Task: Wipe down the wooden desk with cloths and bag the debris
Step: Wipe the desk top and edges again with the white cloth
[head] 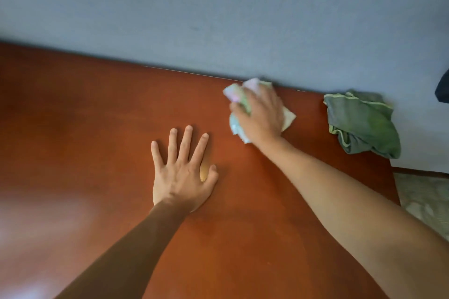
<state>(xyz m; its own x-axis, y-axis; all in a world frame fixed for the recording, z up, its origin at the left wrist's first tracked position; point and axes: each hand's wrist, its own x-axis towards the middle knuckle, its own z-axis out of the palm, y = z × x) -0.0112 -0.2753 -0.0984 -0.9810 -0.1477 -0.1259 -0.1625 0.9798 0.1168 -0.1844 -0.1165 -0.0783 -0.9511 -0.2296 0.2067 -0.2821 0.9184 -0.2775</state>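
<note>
The reddish-brown wooden desk (97, 128) fills the lower part of the head view and ends against a grey-blue wall. My left hand (182, 172) lies flat on the desk top, fingers spread and straight. My right hand (261, 114) sits near the desk's back edge, blurred, on a pale pastel cloth (234, 94) that is bunched under it; its fingers curl over the cloth. A crumpled green cloth (362, 121) lies at the desk's right end against the wall, apart from both hands.
The grey-blue wall (218, 7) runs along the desk's far edge. The desk's right edge drops to a patterned floor (422, 201). A dark object (443, 90) shows at the right border of the frame.
</note>
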